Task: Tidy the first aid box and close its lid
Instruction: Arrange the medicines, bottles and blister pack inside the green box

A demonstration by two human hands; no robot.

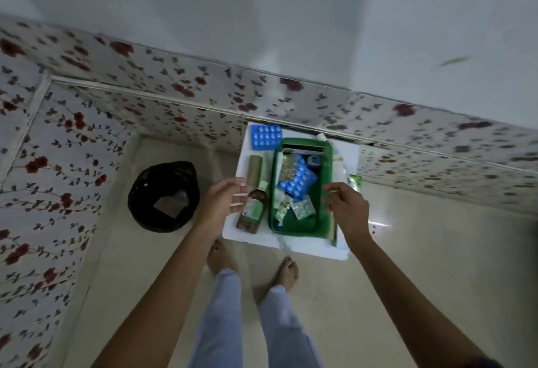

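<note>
A green first aid box lies open on a white board on the floor, holding blue and silver pill strips in a jumble. Left of the box lie a brown syrup bottle with a green label, a tan cardboard tube and a blue blister pack. My left hand hovers over the bottle's upper part, fingers spread, holding nothing. My right hand hangs by the box's right wall, fingers loosely curled and empty. I cannot make out the lid for certain.
A black-lined waste bin stands on the floor to the left. Flower-patterned walls close in behind and to the left. A green sachet lies right of the box. My bare feet stand just before the board.
</note>
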